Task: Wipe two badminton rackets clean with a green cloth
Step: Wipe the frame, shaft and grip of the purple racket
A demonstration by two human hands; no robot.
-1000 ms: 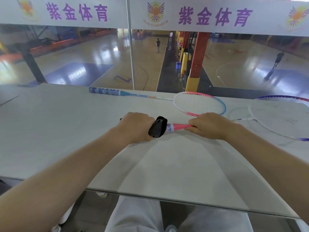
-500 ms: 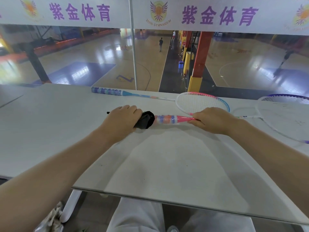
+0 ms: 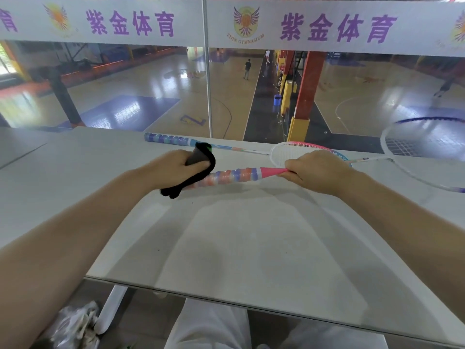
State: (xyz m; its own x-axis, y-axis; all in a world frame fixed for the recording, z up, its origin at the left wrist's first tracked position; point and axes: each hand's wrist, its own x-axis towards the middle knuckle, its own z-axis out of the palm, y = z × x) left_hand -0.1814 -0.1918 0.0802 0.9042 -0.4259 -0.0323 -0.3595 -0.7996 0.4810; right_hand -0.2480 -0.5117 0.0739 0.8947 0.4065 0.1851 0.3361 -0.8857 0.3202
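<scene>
Over the table (image 3: 226, 248), left hand (image 3: 173, 167) clutches the cloth (image 3: 198, 170) around the racket handle (image 3: 234, 175); right hand (image 3: 317, 170) pinches its shaft end.

Head-worn, wide-angle, looking forward and down from close above a white table (image 3: 239, 248); both forearms reaching in from the bottom corners, glass railing (image 3: 206, 84) and gym courts beyond.

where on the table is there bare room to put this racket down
Bare tabletop lies between the forearms, from the held racket's handle to the near edge, and at far left beyond the left hand. It is crowded at the back and right: the second racket, the right hand and the held racket's head.
</scene>
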